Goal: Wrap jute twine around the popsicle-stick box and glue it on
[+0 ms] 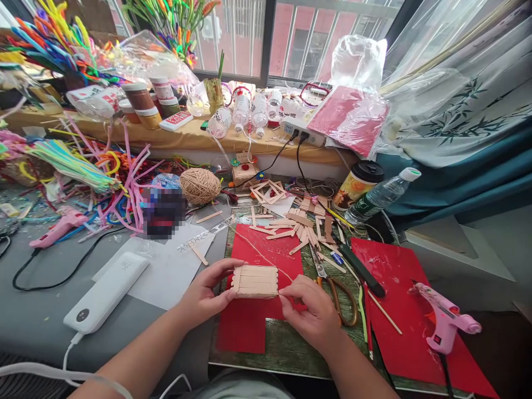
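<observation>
A small box of craft sticks [255,281] is held over the red card [245,335]. My left hand [210,291] grips its left end between thumb and fingers. At the box's right edge my right hand [310,310] is closed in a pinch, its fingertips touching the corner. A thin strand of twine [260,252] runs across the red card to my right hand and seems to be pinched there; its end is hidden. Scissors with brown handles [343,299] lie just right of my right hand. Loose craft sticks [301,221] are heaped beyond the box.
On the right, a pink glue gun [446,318] rests on another red sheet [399,332], near a water bottle [382,197] and a patterned cup [357,185]. A white power bank [106,291], twine ball [200,186] and second pink glue gun [60,226] are on the left.
</observation>
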`<state>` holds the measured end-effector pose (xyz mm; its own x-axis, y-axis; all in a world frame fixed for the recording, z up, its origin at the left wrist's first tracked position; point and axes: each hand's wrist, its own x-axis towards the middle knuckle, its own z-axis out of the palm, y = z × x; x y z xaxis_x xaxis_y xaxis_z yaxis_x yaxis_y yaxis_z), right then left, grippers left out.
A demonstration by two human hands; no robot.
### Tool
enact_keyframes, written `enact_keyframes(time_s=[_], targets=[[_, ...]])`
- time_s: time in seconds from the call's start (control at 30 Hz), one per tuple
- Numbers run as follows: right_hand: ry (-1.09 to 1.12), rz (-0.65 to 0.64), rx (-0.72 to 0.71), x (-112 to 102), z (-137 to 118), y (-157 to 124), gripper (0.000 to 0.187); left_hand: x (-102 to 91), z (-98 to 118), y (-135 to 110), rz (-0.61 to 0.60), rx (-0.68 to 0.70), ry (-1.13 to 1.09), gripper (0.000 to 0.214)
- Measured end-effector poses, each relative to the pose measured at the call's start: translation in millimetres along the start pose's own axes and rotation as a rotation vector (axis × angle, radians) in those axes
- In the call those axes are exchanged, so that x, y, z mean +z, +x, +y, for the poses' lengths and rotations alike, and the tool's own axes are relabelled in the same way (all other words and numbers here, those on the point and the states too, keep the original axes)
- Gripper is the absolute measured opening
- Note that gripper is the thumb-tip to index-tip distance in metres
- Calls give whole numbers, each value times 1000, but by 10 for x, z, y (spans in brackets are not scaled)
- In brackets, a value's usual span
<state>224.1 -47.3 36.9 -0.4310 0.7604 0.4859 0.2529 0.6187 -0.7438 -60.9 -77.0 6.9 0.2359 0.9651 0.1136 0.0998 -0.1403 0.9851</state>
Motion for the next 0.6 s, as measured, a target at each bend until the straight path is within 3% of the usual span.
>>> enact_keyframes(time_s=[0.23,0.4,0.5,0.6], targets=[[40,2,73,36,43,-59,14,-12,-76,-18,-5,-10,-22,52],[97,-6,70,93,87,-92,13,84,-105,-26,-32,-9,-100,91],[168,31,82,90,131,-103,13,99,-48,16,65,-59,-51,80],[275,105,140,56,189,-134,10,1,143,109,122,-114,43,65]])
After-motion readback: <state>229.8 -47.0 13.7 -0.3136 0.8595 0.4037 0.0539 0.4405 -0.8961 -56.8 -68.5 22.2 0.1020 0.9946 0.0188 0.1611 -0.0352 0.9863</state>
